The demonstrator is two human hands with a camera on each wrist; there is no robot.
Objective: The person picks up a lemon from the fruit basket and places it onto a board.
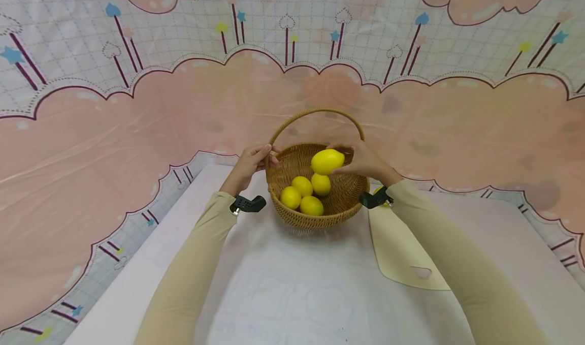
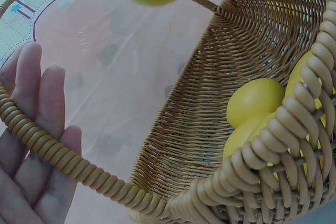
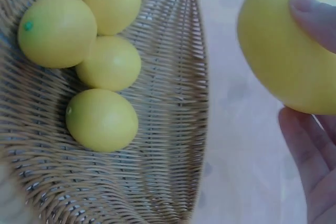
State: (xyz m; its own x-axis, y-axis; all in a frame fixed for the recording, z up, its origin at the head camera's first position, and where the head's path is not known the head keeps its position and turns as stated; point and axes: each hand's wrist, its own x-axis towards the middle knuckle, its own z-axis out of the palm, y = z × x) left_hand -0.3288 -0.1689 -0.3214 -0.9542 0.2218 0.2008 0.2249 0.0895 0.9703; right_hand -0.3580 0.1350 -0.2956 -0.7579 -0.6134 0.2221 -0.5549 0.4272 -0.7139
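Taking the basket (image 1: 292, 219) as the clock face, the left hand (image 1: 247, 167) is at ten o'clock, its fingers nearly straight and loosely spread behind the handle (image 1: 316, 110), touching it rather than wrapped round it; whether the thumb presses too, I cannot tell. The wicker looks light and slightly springy, best taken by the handle or the thick rim. Inside, four lemons (image 1: 302, 186) cluster from the middle out towards seven, eight and nine o'clock. The fifth lemon (image 1: 327, 162) is raised above the basket, just past twelve o'clock, well apart from the others. It looks smooth, firm and light, perhaps artificial; it should bear a squeeze but could roll or slip, so a thumb opposite the fingers across its fat middle seems the surest hold. The right hand (image 1: 361, 161), at two o'clock, has it so, thumb and fingers parted only by its width. At four o'clock, a pale slotted board (image 1: 395, 248) lies on the desk (image 1: 269, 294), partly under the sleeve.
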